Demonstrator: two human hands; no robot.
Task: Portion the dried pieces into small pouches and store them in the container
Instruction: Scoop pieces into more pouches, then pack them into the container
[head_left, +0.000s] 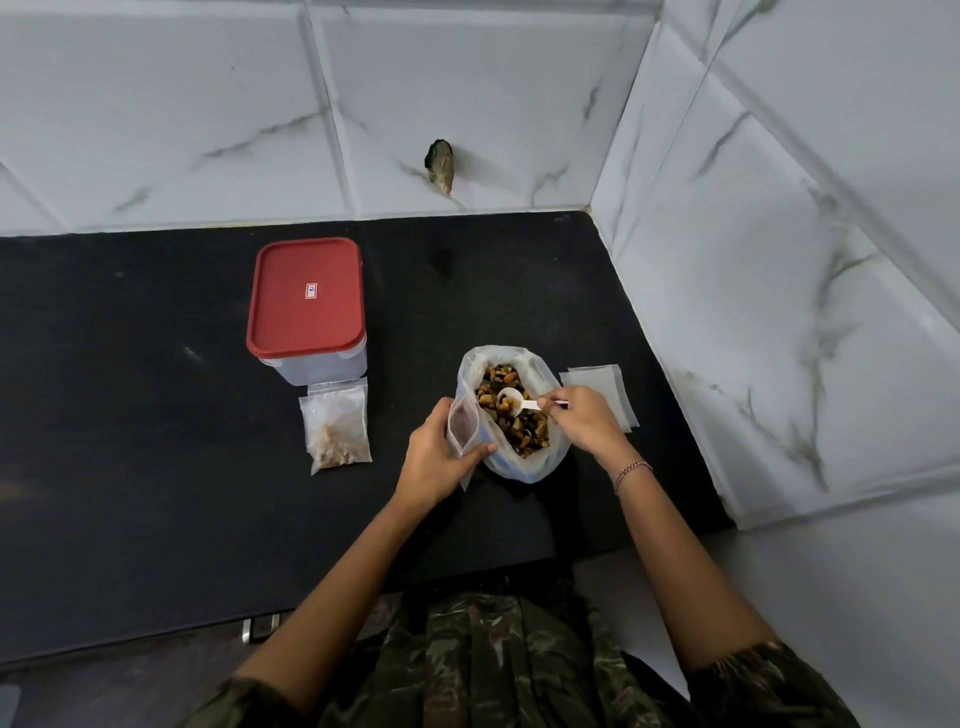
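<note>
Head view, entries from centre outward.

Pieces (511, 415): mixed brown, yellow and near-black, wrinkled, heaped inside open bag (524, 470), mid-counter, toward right-hand corner.

Bag: thin whitish plastic, mouth spread wide, standing on counter (130, 441).

Scoop (511, 401): small, white, bowl up, lying on top of pieces; handle pinched between fingertips of right hand (584, 421), over bag's right rim.

Pouch (462, 421): small, clear, held upright against bag's left rim; mouth open, inside dark, contents not readable; gripped by left hand (434, 460), thumb across front, fingers curled behind.

Bracelet (631, 470): thin, pink, on right wrist.

Flat pouches (597, 382): small clear stack, lying just right of bag, near edge partly hidden behind right hand.

Filled pouch (337, 423): clear, flat on counter, left of bag and well apart from it; pale brown pieces gathered at near end; left hand and held pouch between it and bag.

Container (322, 366): clear rectangular tub, just behind filled pouch, touching or nearly so; closed with red lid (304, 296), small label at lid centre; contents not discernible.

Counter: black, dull, faintly smudged.

Wall (779, 260): white marble-look tiles, behind and to right, meeting at corner; dark ragged patch (440, 166) on back wall, beyond bag.
</note>
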